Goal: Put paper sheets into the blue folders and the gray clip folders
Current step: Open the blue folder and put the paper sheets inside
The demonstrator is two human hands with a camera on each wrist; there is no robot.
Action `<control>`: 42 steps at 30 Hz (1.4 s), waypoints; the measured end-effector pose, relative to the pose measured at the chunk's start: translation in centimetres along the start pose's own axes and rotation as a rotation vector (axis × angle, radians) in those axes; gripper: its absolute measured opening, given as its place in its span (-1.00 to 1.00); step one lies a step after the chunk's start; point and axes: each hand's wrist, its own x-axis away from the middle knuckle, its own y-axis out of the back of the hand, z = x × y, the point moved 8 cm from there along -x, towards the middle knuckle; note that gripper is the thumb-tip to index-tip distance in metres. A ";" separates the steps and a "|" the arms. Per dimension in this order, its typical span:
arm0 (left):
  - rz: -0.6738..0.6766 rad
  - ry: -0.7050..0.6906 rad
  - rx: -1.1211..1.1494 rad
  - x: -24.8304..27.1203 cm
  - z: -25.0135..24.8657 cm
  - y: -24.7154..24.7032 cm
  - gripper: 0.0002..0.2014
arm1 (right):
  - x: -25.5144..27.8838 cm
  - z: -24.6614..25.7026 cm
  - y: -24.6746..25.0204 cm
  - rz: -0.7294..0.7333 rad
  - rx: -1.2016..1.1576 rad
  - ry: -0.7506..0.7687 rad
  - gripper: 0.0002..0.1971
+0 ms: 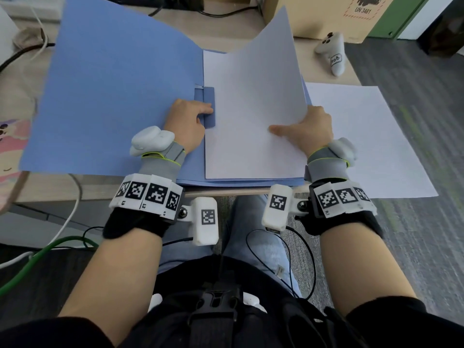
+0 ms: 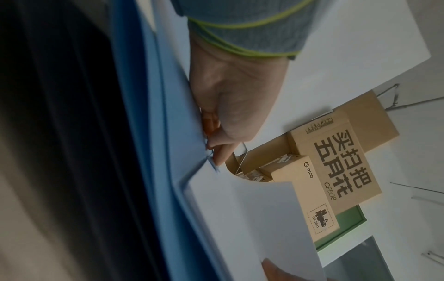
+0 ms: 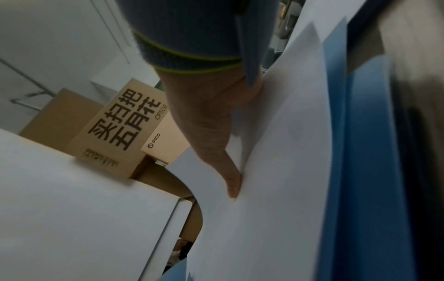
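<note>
A blue folder [image 1: 113, 96] lies open on the desk, its left cover spread flat. On its right half lies a white paper sheet [image 1: 251, 109], far corner curled upward. My left hand [image 1: 193, 116] is at the spine and pinches the small blue flap [image 1: 209, 101] with curled fingers; in the left wrist view the fingertips [image 2: 216, 144] sit at the flap's edge. My right hand [image 1: 306, 129] grips the sheet's right edge, thumb [image 3: 230, 182] on top and fingers hidden underneath. Blue folder layers [image 3: 365, 152] show beside the sheet [image 3: 276, 190].
A stack of white paper [image 1: 364, 136] lies to the right, overhanging the desk edge. A cardboard box [image 1: 326, 16] and a white controller [image 1: 331, 54] stand at the back right. Cables [image 1: 30, 46] and a pink patterned item [image 1: 12, 141] are on the left.
</note>
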 end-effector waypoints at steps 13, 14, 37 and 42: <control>0.146 0.002 -0.121 -0.1 0.0 -0.6 -0.56 | 1.1 3.9 -1.3 -0.039 0.325 0.187 -0.26; 0.168 -0.002 -0.142 0.0 -0.3 -0.6 -0.57 | 1.6 5.3 -2.4 0.046 0.251 0.320 -0.35; -0.439 0.409 -0.250 6.2 7.5 16.2 -0.55 | 7.4 17.5 -9.6 0.324 0.535 0.459 -0.70; -0.501 0.520 -0.076 8.2 9.3 18.9 -0.59 | 7.9 18.5 -9.8 0.296 0.569 0.435 -0.70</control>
